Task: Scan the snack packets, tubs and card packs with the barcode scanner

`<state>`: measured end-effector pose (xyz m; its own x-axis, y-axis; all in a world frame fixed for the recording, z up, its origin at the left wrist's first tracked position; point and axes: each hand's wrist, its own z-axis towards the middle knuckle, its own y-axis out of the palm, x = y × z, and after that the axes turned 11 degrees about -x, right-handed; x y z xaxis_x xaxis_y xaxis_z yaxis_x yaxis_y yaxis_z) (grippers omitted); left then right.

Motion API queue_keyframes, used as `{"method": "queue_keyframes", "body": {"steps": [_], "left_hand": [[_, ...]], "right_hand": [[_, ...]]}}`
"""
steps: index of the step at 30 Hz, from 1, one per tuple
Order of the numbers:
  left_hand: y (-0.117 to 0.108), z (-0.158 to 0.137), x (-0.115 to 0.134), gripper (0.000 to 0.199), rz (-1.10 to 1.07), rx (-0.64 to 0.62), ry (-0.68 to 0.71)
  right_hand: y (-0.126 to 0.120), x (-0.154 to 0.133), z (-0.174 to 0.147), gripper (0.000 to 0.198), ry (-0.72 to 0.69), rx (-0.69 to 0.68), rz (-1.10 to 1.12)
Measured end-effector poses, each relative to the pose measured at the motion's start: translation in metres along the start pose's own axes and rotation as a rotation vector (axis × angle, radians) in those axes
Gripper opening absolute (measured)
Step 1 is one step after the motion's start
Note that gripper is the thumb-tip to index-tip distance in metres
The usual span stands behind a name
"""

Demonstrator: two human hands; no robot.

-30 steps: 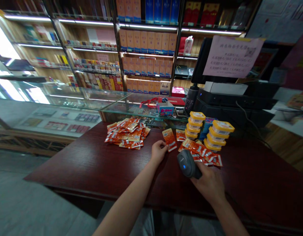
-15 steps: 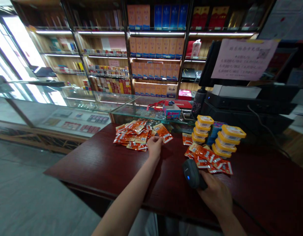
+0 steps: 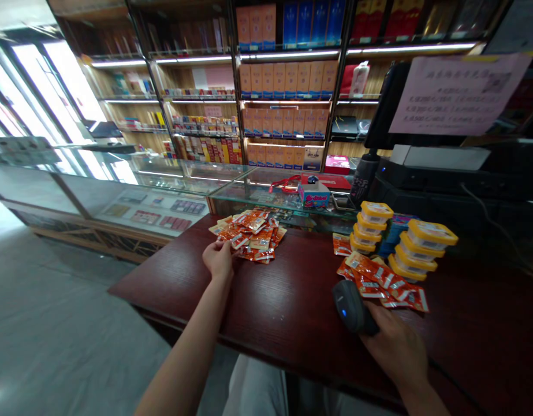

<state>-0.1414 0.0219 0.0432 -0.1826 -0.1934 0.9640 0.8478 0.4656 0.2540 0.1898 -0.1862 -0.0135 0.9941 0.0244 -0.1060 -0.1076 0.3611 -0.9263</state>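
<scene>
My left hand [image 3: 218, 259] is at the front left edge of a loose pile of orange snack packets [image 3: 260, 238]. Its fingers are pinched at the edge of one orange packet [image 3: 235, 238], which overlaps the pile. In my right hand [image 3: 398, 344] is a dark barcode scanner [image 3: 350, 306] with a lit blue light, held low over the dark wooden desk [image 3: 287, 323]. Just beyond the scanner lies a second, smaller group of orange packets [image 3: 385, 280].
Two stacks of yellow-lidded tubs, the left stack [image 3: 370, 226] and the right stack [image 3: 424, 248], stand behind the smaller group. A monitor with a pink notice [image 3: 457, 95] rises at right. A glass counter [image 3: 231, 193] borders the desk's far side, with a small colourful box [image 3: 313, 195] on it.
My left hand has moved left, from the right side of the large pile to its left edge, with a packet. The scanner stays in my right hand. The view has shifted slightly.
</scene>
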Motion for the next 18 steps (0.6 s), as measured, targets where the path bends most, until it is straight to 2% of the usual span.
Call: {"method": "queue_keyframes", "body": {"steps": [4, 12, 15, 18], "left_hand": [[-0.008, -0.003, -0.001, 0.012, -0.014, 0.027, -0.072], [0.006, 0.019, -0.013, 0.014, -0.044, -0.006, -0.184], [0.002, 0.027, -0.024, 0.009, 0.113, -0.084, -0.185], [-0.007, 0.030, -0.032, 0.008, 0.422, -0.155, -0.013]], "right_hand": [[0.003, 0.002, 0.000, 0.030, -0.018, -0.005, -0.009], [0.004, 0.003, -0.001, 0.031, -0.025, -0.016, -0.019], [0.001, 0.001, -0.001, 0.033, -0.017, -0.022, -0.009], [0.000, 0.000, -0.001, 0.032, -0.025, -0.027, 0.011]]}}
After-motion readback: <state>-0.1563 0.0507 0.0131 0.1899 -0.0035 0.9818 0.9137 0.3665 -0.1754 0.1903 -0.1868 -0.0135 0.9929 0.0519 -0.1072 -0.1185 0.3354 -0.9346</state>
